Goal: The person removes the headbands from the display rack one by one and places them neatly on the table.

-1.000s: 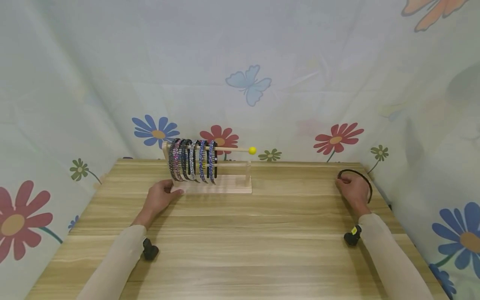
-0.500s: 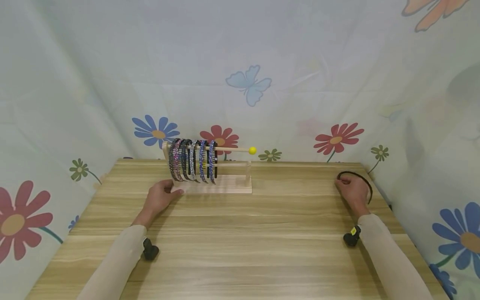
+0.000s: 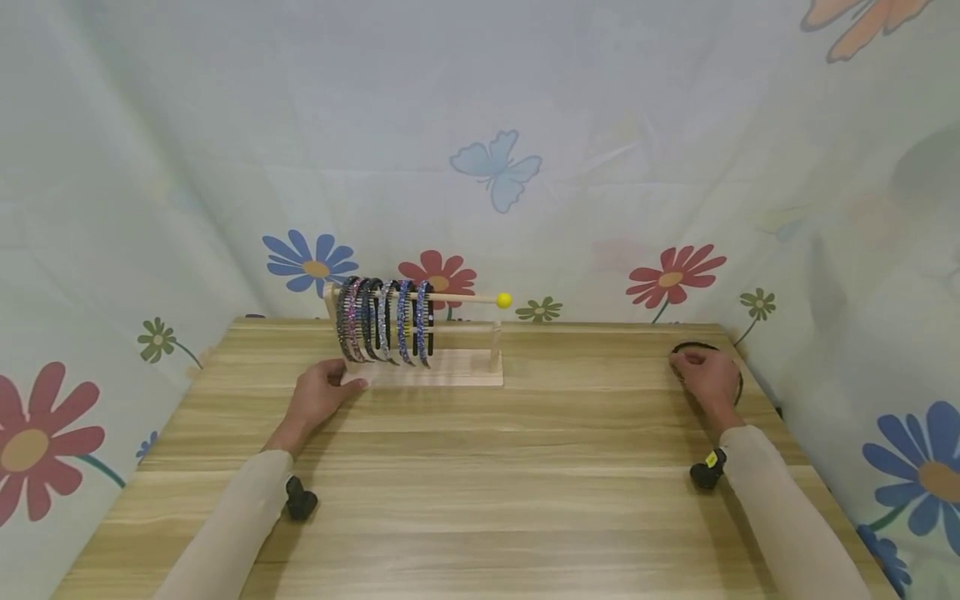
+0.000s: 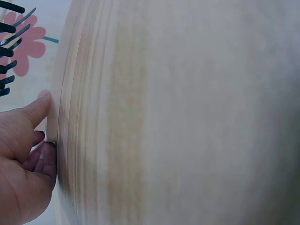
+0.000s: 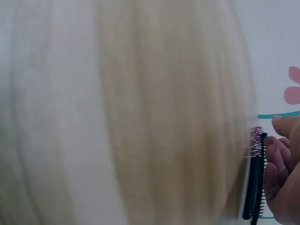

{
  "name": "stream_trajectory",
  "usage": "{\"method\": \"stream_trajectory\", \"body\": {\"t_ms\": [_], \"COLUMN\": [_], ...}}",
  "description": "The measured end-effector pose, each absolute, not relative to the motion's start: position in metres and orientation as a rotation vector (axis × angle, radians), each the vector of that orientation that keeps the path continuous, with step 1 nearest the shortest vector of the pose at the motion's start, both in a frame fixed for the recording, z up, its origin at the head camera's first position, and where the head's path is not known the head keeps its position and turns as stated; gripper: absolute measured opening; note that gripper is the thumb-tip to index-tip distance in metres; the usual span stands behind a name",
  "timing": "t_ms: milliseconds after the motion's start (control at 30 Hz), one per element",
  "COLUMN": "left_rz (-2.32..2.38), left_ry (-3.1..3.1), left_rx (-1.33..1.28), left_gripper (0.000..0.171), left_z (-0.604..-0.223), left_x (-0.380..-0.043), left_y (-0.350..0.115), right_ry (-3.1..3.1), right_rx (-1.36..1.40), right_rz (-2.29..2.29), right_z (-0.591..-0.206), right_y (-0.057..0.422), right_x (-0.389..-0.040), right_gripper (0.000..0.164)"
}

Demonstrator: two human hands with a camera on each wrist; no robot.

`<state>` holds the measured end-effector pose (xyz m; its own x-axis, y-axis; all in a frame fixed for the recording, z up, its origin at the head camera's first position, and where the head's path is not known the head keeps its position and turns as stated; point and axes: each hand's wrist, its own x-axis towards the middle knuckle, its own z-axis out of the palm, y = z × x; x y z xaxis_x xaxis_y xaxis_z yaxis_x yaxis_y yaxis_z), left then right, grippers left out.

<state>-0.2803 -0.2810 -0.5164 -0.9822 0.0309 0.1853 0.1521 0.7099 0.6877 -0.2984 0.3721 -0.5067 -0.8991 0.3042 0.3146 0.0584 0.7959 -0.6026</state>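
A wooden display stand (image 3: 465,368) with a yellow ball on its upper rod stands at the back left. Several glittery headbands (image 3: 385,321), black, pink, silver and blue, hang side by side on its rods. My left hand (image 3: 318,396) grips the left end of its base, thumb along the front edge; the left wrist view shows fingers curled at the corner. At the back right, another headband (image 5: 254,173) with pink glitter and black comb teeth lies on the table. Over it is my right hand (image 3: 708,377), fingers loosely curled, thumb tip apart from the band.
The wood-grain table (image 3: 495,500) reaches back to a cloth backdrop (image 3: 600,192) printed with flowers and a butterfly. Small black cameras (image 3: 302,500) sit at both sleeves. The right part of the stand's rods extends past the hanging headbands.
The headband at the right has tipped from standing up around my right hand to lying lower beneath it. My right hand has shifted slightly; my left hand and the stand stay put.
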Motion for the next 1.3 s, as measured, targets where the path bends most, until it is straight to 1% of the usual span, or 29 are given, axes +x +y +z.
{"method": "stream_trajectory", "body": {"t_ms": [100, 267, 333, 500, 733, 833, 933, 1100, 1300], "left_rz": [-1.127, -1.113, -1.110, -1.116, -1.120, -1.120, -1.118, -1.131, -1.113], "left_ry": [-2.757, -2.756, -2.753, -2.749, -2.745, -2.741, -2.745, -2.755, -2.772], "left_rx": [-0.148, -0.151, -0.152, -0.156, -0.163, -0.153, -0.146, -0.151, -0.135], "left_gripper": [0.032, 0.036, 0.038, 0.037, 0.039, 0.040, 0.041, 0.039, 0.034], "left_z": [-0.517, -0.518, -0.519, -0.519, -0.519, -0.519, -0.519, -0.518, -0.517], "left_x": [-0.281, -0.282, -0.282, -0.282, -0.283, -0.283, -0.282, -0.281, -0.281], "left_y": [-0.281, -0.281, -0.282, -0.283, -0.283, -0.283, -0.282, -0.281, -0.282], "right_ry": [-2.592, -2.563, -2.552, -2.534, -2.358, -2.323, -2.287, -2.216, -2.194], "right_rx": [-0.296, -0.295, -0.270, -0.177, -0.012, 0.048, 0.141, 0.304, 0.391], "right_rz": [0.873, 0.957, 0.976, 0.984, 1.120, 1.185, 1.206, 1.270, 1.365], "right_z": [-0.500, -0.484, -0.478, -0.462, -0.439, -0.428, -0.417, -0.405, -0.392], "right_y": [0.373, 0.368, 0.364, 0.350, 0.318, 0.301, 0.281, 0.254, 0.224], "right_x": [-0.298, -0.296, -0.294, -0.291, -0.287, -0.283, -0.278, -0.272, -0.268], "right_gripper": [0.040, 0.044, 0.046, 0.050, 0.045, 0.045, 0.041, 0.035, 0.034]}}
